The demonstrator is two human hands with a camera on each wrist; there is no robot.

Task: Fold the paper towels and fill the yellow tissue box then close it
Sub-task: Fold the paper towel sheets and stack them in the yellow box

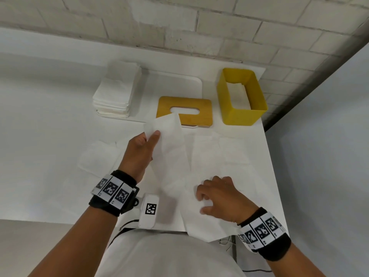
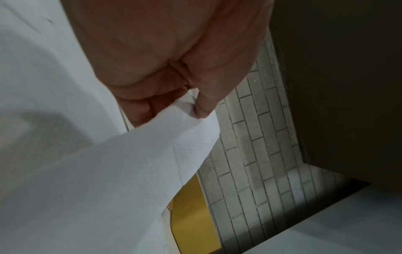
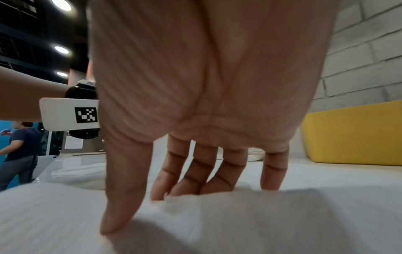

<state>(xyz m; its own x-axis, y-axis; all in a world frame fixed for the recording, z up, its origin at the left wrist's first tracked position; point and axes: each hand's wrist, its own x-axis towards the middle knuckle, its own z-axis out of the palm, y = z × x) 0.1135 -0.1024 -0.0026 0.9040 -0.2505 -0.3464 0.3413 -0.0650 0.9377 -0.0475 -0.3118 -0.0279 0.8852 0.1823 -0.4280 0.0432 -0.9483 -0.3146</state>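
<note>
White brick wall point(image 1: 199, 27) backs a white table point(image 1: 40, 126) whose right edge runs beside a dark gap.

Toward the far left of the table a stack of folded paper towels point(image 1: 116, 92) sits on a white tray point(image 1: 179, 82), its long axis running from the near edge toward the wall. Nearer the front, left of the hands, one folded towel point(image 1: 95, 156) lies flat.

The left hand point(image 1: 139, 154) pinches the far end of a long paper towel point(image 1: 171, 148) between thumb and fingers, lifting it off the table; the left wrist view shows the thumb pressing the towel's corner against the fingers. The towel runs lengthwise from the near edge, which it overhangs, up toward the wall. Both wrists wear black bands point(image 1: 113, 192) with square black-and-white coded markers; no writing can be read.

Just beyond the raised towel end, the yellow lid point(image 1: 185, 118) with its oval slot lies flat, partly on the tray.

The right hand point(image 1: 219, 198) rests on the near part of the same towel, its thumb and fingers spread and bent, with the tips pressing it to the table.

At the far right corner stands the yellow tissue box point(image 1: 241, 114), open on top, long axis toward the wall, with a few folded white towels at its bottom.
</note>
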